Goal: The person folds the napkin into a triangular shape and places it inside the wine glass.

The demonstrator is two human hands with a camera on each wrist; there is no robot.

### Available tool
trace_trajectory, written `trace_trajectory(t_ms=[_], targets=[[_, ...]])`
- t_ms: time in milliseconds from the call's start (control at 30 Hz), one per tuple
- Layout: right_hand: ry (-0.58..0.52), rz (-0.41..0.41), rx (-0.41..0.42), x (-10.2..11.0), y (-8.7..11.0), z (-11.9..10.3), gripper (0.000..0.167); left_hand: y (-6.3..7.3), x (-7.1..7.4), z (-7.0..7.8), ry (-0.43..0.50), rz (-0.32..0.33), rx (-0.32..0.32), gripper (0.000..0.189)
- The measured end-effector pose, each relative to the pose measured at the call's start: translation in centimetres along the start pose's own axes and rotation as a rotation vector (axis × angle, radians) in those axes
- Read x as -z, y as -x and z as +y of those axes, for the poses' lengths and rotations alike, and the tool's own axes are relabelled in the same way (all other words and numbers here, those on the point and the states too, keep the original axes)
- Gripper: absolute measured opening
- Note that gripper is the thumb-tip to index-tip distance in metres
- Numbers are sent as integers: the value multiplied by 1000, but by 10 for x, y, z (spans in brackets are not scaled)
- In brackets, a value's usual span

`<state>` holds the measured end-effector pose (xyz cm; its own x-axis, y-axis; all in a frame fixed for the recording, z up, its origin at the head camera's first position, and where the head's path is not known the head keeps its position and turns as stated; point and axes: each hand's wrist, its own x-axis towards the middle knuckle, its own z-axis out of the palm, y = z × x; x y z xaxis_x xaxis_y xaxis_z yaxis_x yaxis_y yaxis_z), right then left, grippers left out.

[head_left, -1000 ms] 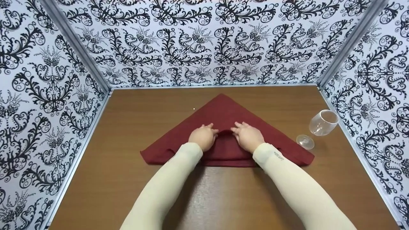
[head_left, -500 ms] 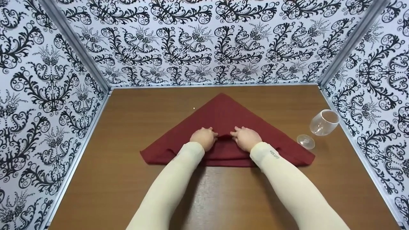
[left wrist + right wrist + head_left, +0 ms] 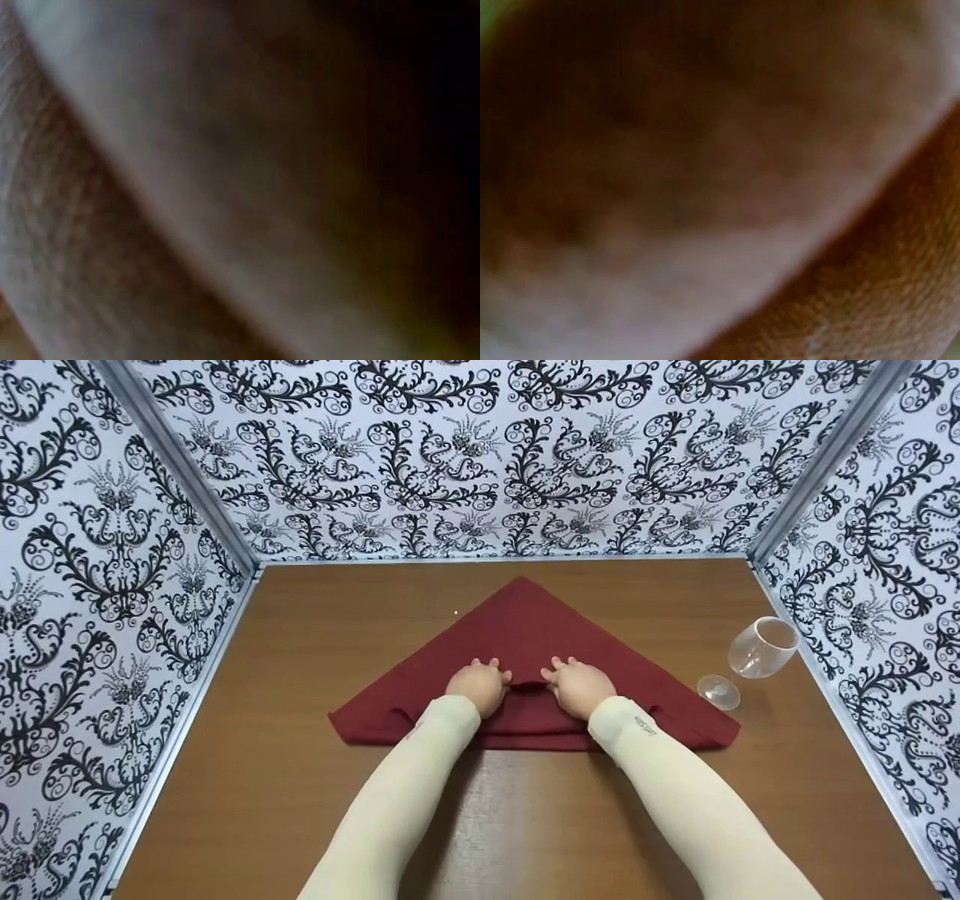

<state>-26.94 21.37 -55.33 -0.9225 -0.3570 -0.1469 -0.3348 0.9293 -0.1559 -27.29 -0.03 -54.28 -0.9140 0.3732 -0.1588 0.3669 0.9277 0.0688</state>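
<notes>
A red cloth napkin (image 3: pixel 517 622) lies on the table with its point toward the back wall and a folded layer along its near side. My left hand (image 3: pixel 478 688) holds that layer's edge just left of the middle. To the right of it, my right hand (image 3: pixel 582 688) grips the same edge. Between the hands the edge stands slightly raised, with a dark gap beneath it. Palms and undersides of the fingers are hidden in the head view. Both wrist views are blurred, filled by skin and a strip of cloth (image 3: pixel 870 307).
A clear stemmed glass (image 3: pixel 761 649) stands at the right, its foot (image 3: pixel 718 692) close to the napkin's right corner. The wooden table (image 3: pixel 247 780) is bounded by patterned walls (image 3: pixel 465 457) at the back and both sides.
Both hands have drawn slightly toward me, and the raised edge between them has come nearer and flattened. The glass and the napkin's outer corners stay put.
</notes>
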Motion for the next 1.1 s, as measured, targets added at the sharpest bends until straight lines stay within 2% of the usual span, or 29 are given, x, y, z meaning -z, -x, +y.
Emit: trace_trajectory(t_ms=[100,333,533,767,933,1100], targets=[[-2,9,3,-2,0,1,42,-1,-1,-1,-4,4,-4,37],[7,26,7,-3,2,1,41,-5,-7,-2,-7,-36,-2,40],[23,27,20,-4,7,-1,41,-2,-11,-2,-13,-11,-13,42],[48,51,65,1,18,-4,37,7,-6,-2,-59,22,-92,33],[17,122,79,7,15,-4,31,3,2,-8,30,70,-99,23],[-15,183,36,11,2,-4,32,-8,4,-14,96,73,-26,29]])
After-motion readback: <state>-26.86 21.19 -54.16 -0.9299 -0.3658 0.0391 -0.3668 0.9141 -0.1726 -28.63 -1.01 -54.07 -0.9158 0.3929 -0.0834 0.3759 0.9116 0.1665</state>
